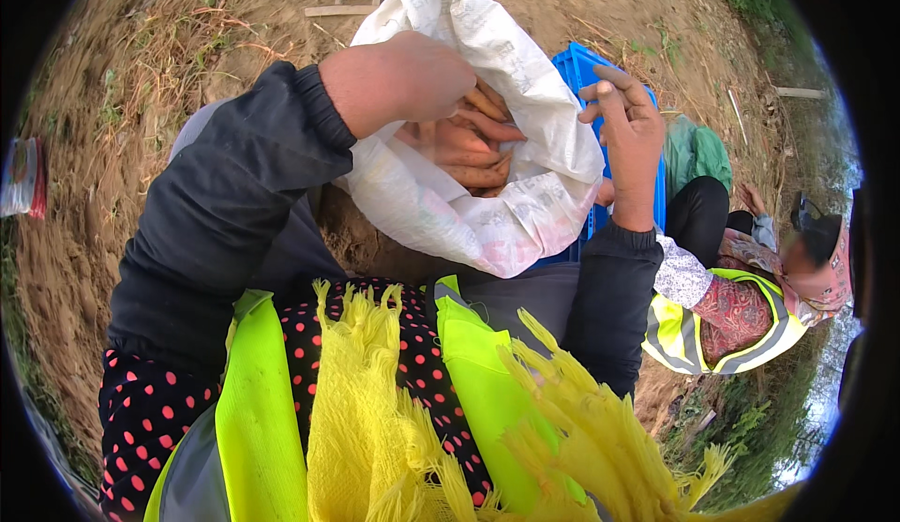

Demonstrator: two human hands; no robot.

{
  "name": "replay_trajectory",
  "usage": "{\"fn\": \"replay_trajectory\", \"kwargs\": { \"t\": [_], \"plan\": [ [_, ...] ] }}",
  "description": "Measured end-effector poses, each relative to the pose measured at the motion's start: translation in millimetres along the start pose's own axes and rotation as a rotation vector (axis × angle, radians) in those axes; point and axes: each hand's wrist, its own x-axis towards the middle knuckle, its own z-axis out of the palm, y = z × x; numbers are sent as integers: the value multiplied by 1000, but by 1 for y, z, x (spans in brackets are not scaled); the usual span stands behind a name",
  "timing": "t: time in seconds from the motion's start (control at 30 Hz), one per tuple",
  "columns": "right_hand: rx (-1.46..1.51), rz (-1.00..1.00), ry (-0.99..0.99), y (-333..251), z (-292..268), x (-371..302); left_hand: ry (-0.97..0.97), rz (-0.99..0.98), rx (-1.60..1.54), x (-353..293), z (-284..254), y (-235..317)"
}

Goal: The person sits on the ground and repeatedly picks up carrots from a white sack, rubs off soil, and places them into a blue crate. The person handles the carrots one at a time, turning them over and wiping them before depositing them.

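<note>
Carrots (478, 142) piled in a white sack (558, 189), left hand (422, 76) held over its left edge, grip cannot be told, right hand (630, 130) held near its right edge, fingers apart.

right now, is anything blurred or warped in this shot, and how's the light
Head view: left hand looks smeared, likely by motion, right hand crisper; head view: fisheye bending toward a black rim; head view: soft daylight, no hard shadows on the white sack.

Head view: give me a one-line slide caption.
Left hand over an open white sack of long orange roots; right hand, holding nothing, near a blue crate.
</note>
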Motion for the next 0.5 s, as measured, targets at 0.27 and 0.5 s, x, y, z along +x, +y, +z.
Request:
{"fn": "replay_trajectory", "kwargs": {
  "t": [0.27, 0.5],
  "plan": [
    [-592, -284, -390, 42, 87, -34, -30, -66, 41, 3, 1, 4],
    [-876, -64, -535, 86, 108, -35, -1, -31, 23, 0, 0, 0]
  ]
}}
